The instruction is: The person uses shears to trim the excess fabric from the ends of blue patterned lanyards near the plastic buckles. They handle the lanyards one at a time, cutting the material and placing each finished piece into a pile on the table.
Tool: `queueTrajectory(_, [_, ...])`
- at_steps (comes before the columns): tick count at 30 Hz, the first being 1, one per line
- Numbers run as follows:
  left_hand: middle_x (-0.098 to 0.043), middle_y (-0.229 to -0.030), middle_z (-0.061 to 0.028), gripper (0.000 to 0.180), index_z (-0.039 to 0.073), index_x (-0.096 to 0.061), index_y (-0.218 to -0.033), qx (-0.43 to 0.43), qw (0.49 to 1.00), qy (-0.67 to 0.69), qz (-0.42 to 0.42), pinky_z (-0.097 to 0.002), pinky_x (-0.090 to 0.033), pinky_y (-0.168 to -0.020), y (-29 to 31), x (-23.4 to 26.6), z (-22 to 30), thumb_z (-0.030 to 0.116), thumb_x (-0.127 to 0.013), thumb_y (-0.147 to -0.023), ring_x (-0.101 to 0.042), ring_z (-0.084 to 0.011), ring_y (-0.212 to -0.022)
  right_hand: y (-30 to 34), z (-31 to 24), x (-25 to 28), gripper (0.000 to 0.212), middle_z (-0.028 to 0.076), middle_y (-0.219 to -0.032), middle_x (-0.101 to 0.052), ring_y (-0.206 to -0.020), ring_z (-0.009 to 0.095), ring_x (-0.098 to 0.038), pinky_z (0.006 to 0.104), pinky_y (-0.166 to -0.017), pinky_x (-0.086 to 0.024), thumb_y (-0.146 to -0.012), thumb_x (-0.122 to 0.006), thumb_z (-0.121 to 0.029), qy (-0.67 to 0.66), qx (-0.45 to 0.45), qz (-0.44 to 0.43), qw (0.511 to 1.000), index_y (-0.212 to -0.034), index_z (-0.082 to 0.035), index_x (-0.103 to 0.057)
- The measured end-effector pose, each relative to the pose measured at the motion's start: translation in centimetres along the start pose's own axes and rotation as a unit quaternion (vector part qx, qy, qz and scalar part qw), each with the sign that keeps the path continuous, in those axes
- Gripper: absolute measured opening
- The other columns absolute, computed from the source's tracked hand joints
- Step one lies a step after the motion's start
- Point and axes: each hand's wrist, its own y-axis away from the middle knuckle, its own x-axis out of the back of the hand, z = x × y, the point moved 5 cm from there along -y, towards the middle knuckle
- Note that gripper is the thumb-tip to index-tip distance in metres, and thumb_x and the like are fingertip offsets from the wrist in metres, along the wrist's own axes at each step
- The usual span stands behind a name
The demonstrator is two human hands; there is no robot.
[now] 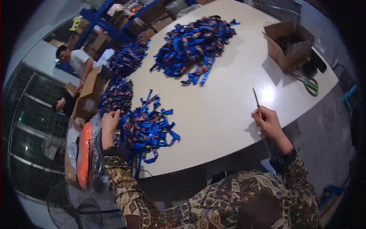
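Our right grip (270,122) is wrapped around a slender tool with a dark, pointed shaft and gold-toned handle (259,107), over the near right of the smooth white desk (217,114). Our left grip (109,124) is beside a near-left tangle of flat, curling blue patterned straps (148,128); we cannot tell whether it pinches any. Far right stands an open brown cardboard box (295,57).

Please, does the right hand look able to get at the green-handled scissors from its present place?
Probably yes: nothing seems to block the way between the right hand and the green-handled scissors. However, it holds a slim pointed tool, which might hinder picking them up.
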Motion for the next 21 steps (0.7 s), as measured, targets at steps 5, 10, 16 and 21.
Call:
queueTrajectory(5, [-0.062,-0.089,-0.0201,0.043,0.002,-0.064,-0.094,-0.108,0.992,-0.028,-0.060,-0.0407,-0.045,-0.080,-2.9,-7.5,8.1,0.041,-0.055,-0.079,-0.058,-0.0363,-0.087,0.3,-0.9,0.4,0.023,-0.002,-0.053,-0.044,-0.049,0.004,-0.039,0.0219,-0.045,-0.032,-0.084,-0.059,-0.019,0.028,0.019,0.046,0.998,-0.072,-0.001,-0.052])
queueTrajectory(10, [-0.062,-0.098,-0.0181,0.039,0.001,-0.060,-0.103,-0.254,0.961,0.058,-0.087,-0.0365,-0.045,-0.081,-4.0,-15.5,21.4,0.032,-0.059,-0.079,-0.058,-0.0298,-0.095,0.2,0.4,0.5,0.023,-0.001,-0.050,-0.044,-0.046,0.004,-0.037,0.0230,-0.043,-0.030,-0.083,-0.060,-0.018,0.022,0.030,0.074,0.997,-0.069,-0.001,-0.052])
queueTrajectory(16, [-0.060,-0.092,-0.0152,0.029,0.006,-0.062,-0.098,-0.250,0.967,0.025,0.043,-0.0423,-0.045,-0.077,-4.9,-20.0,28.2,0.027,-0.059,-0.077,-0.055,-0.0319,-0.093,0.4,-0.1,0.7,0.019,-0.004,-0.054,-0.045,-0.049,0.003,-0.039,0.0202,-0.045,-0.030,-0.084,-0.060,-0.017,0.039,0.022,0.077,0.996,-0.074,-0.001,-0.054])
queueTrajectory(21, [-0.058,-0.086,-0.0135,0.022,0.007,-0.058,-0.093,-0.231,0.970,0.028,0.070,-0.0412,-0.046,-0.069,-6.1,-20.7,28.5,0.024,-0.057,-0.079,-0.057,-0.0280,-0.082,0.2,0.0,0.6,0.021,-0.001,-0.051,-0.043,-0.047,0.005,-0.037,0.0229,-0.044,-0.031,-0.083,-0.060,-0.016,0.061,0.036,0.093,0.993,-0.071,0.000,-0.052])
